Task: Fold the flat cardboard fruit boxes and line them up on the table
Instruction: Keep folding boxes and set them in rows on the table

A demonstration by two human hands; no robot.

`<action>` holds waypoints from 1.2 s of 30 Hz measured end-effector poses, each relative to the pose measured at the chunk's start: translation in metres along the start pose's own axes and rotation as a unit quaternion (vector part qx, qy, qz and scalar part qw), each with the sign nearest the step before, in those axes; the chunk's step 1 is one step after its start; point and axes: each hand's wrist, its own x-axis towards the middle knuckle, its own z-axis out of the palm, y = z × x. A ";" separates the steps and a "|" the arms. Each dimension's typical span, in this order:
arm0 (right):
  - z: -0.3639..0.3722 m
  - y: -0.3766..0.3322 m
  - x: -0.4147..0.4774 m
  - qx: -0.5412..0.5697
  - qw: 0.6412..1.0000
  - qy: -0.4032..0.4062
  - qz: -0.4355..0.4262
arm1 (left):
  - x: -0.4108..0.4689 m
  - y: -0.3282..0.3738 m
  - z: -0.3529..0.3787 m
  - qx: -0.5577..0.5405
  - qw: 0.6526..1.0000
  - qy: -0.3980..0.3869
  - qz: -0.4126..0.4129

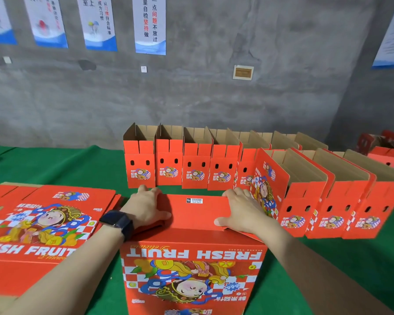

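A red fruit box (191, 269) stands upside down in front of me on the green table (55, 164), its "FRESH FRUIT" print inverted. My left hand (146, 208), with a dark watch on the wrist, presses flat on the left side of its upturned bottom flaps. My right hand (241, 210) presses on the right side, fingers curled over the far edge. A stack of flat red boxes (43, 223) lies at my left. Two rows of folded boxes with open tops stand behind: a far row (168, 164) and a nearer row (328, 210) at the right.
A grey concrete wall with several posters (149, 23) rises behind the table. More red boxes (384, 144) are piled at the far right edge. Green cloth shows at the table's far left and near right.
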 end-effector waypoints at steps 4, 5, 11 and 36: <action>0.001 0.003 0.002 0.034 0.999 -0.001 -0.003 | 0.002 -0.005 0.001 -0.015 1.000 0.001 0.000; 0.000 0.005 0.001 0.059 0.998 -0.002 -0.002 | 0.004 -0.006 0.001 -0.026 1.000 0.003 0.001; -0.010 0.020 -0.002 0.451 0.890 0.040 0.057 | 0.006 -0.021 -0.007 -0.378 0.925 0.011 -0.033; 0.039 0.068 -0.035 0.669 0.723 -0.146 0.091 | 0.002 -0.056 0.004 -0.593 0.793 0.000 -0.140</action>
